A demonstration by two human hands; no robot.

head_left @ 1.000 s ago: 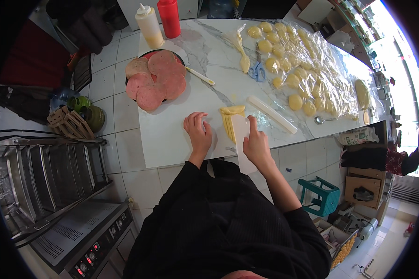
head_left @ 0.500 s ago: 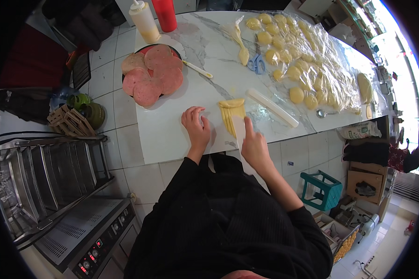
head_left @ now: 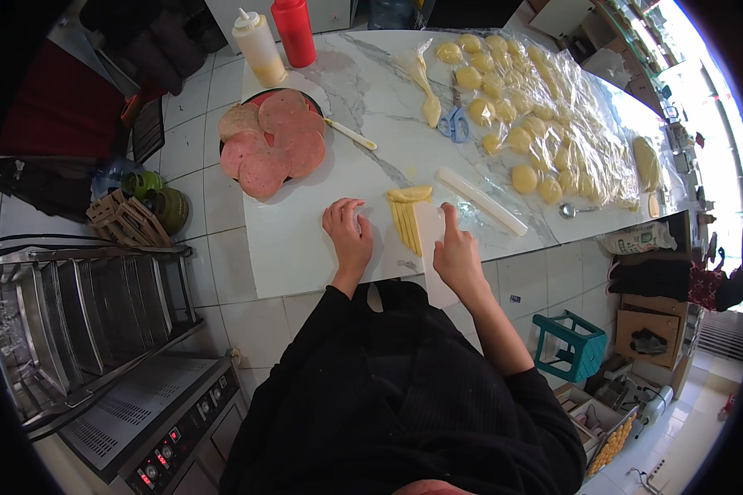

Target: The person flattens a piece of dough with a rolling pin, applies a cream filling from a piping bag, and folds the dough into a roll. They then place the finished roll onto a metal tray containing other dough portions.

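A piece of yellow dough (head_left: 404, 219) lies on the table, folded over at its far end and cut into strips toward me. My right hand (head_left: 459, 257) grips a flat white scraper (head_left: 432, 247), index finger stretched along it. The scraper's blade lies along the dough's right edge and reaches past the table's front edge. Left of the dough, my left hand (head_left: 349, 241) rests at the table with loosely bent fingers, holding nothing and apart from the dough.
A white rolling pin (head_left: 481, 201) lies right of the dough. Round pink meat slices (head_left: 272, 144) fill a plate by a brush (head_left: 351, 134) and two squeeze bottles (head_left: 260, 49). Blue scissors (head_left: 454, 124), a piping bag (head_left: 430, 103) and dough balls (head_left: 524, 178) under plastic lie farther right.
My right hand has drawn the scraper slightly toward me, and more of its blade shows. My left hand has stayed nearly still. The whole view has shifted a little.
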